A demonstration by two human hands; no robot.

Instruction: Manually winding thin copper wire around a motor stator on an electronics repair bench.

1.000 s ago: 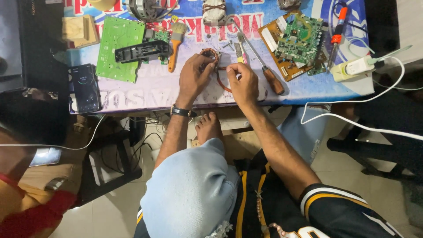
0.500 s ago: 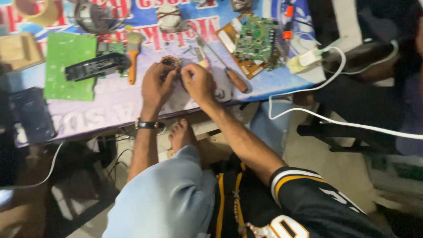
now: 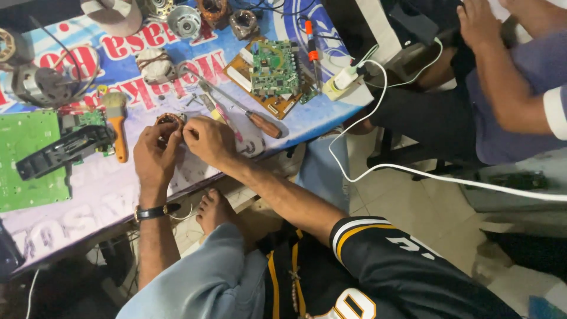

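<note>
My left hand (image 3: 155,155), with a black wristwatch (image 3: 151,211) on its wrist, and my right hand (image 3: 208,140) meet over a small copper-wound motor coil (image 3: 169,120) on the printed table cover (image 3: 106,195). Both hands pinch at the coil and its thin wires. A screwdriver with a brown handle (image 3: 263,124) lies just right of my right hand. A brush with an orange handle (image 3: 118,133) lies left of my left hand.
A green circuit board (image 3: 274,68) on a brown board, a soldering iron (image 3: 312,50), a white adapter (image 3: 341,80) with a white cable (image 3: 413,172), several motor parts (image 3: 183,22), a large green board (image 3: 23,153) and a black part (image 3: 62,150) crowd the table. Another person's hand (image 3: 481,23) is at upper right.
The view has swung right and closer, so the table shifted left and another person came into view. My hands stay together on the coil.
</note>
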